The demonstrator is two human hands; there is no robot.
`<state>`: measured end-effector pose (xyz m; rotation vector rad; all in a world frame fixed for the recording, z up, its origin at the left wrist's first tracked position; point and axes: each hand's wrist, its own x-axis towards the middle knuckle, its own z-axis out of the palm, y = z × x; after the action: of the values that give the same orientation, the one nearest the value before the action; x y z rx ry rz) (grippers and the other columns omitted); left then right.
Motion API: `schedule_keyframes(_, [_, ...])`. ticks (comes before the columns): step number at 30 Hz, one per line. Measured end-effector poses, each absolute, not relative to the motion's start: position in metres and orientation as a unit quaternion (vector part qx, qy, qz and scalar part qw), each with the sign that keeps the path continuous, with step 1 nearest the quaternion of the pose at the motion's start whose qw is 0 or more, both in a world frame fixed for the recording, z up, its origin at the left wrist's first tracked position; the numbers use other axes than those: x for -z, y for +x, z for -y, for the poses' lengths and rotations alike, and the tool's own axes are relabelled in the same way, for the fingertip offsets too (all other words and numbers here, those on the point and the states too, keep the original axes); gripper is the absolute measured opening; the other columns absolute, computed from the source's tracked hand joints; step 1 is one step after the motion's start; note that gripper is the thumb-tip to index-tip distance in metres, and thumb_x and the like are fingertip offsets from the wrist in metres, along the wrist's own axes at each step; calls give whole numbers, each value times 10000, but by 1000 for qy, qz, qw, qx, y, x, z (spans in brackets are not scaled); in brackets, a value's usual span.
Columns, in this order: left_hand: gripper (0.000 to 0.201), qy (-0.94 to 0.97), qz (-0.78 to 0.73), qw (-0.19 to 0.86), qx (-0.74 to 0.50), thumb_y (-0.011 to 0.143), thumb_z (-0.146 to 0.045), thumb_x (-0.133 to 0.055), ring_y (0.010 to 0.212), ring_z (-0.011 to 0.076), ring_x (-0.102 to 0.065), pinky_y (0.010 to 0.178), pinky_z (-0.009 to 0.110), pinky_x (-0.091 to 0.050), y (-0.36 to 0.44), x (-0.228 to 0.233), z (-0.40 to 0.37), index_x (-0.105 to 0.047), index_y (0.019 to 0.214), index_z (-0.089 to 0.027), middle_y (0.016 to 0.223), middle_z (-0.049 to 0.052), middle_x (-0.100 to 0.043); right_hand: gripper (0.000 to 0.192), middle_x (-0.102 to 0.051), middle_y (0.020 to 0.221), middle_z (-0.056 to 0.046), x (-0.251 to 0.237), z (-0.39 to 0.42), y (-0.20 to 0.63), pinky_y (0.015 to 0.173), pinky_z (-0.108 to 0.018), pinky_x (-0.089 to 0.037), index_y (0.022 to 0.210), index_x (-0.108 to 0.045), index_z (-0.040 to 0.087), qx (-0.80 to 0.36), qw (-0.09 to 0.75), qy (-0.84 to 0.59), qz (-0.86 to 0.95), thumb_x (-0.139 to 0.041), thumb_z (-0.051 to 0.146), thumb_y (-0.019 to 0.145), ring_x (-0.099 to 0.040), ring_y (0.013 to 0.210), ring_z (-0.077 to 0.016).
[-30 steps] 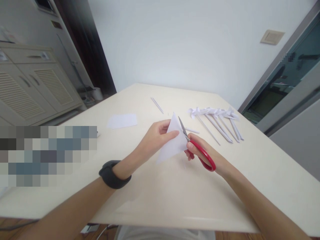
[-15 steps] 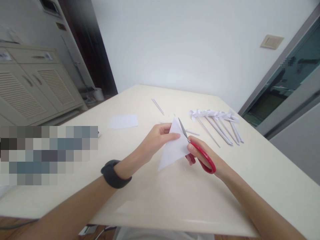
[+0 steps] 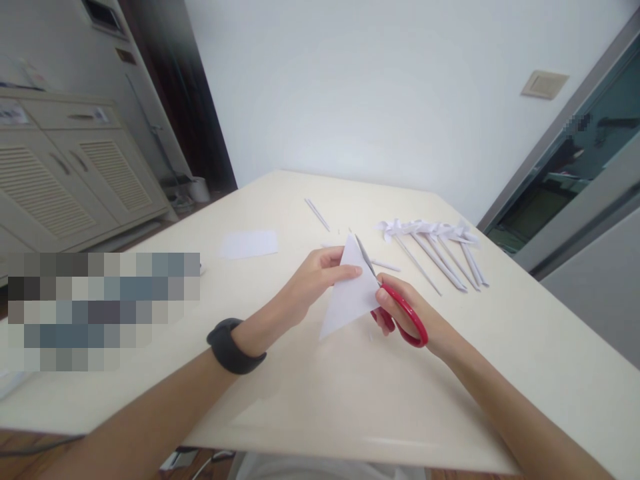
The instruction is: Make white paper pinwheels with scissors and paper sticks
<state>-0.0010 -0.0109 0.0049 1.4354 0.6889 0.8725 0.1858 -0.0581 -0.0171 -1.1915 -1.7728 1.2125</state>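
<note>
My left hand (image 3: 325,273) pinches a white paper triangle (image 3: 349,293) between thumb and fingers, holding it above the table. Red-handled scissors (image 3: 407,313) are in my right hand (image 3: 405,303), with its thumb and fingers through the loops. The blades lie along the triangle's right edge and point toward its top corner, nearly closed together. Part of the lower blade is hidden behind the paper. Beyond my hands, a thin white paper stick (image 3: 386,265) rests on the table, partly covered by the triangle.
Several white paper pinwheels (image 3: 430,233) on sticks lie in a row at the right. Two thin paper sticks (image 3: 317,215) lie farther back. A flat white paper sheet (image 3: 250,245) is at the left. A blurred-out patch (image 3: 100,310) covers the table's left side. Tiny paper scraps dot the tabletop.
The scissor blades have closed further along the triangle's right edge, and the red handle has swung slightly inward. My left hand keeps its grip on the paper.
</note>
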Motion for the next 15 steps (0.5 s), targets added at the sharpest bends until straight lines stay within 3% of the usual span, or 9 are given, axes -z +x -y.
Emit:
schedule_keyframes(4, [319, 638, -302, 597, -380, 765, -350, -608, 884, 242, -645, 692, 306, -495, 0, -5, 11, -638, 1007, -144, 1006, 96, -686, 343, -465, 586, 48, 15, 59, 185, 493, -229, -392, 751, -401, 205, -475, 342, -459, 669, -476, 519, 866, -475, 501, -92])
schedule_keyframes(15, [268, 652, -316, 539, -430, 797, -407, -561, 733, 172, -607, 618, 245, -449, -2, -5, 11, -635, 852, -155, 875, 36, -675, 321, -484, 585, 45, 14, 60, 185, 495, -222, -353, 756, -397, 209, -476, 333, -462, 670, -484, 496, 870, -460, 510, -95])
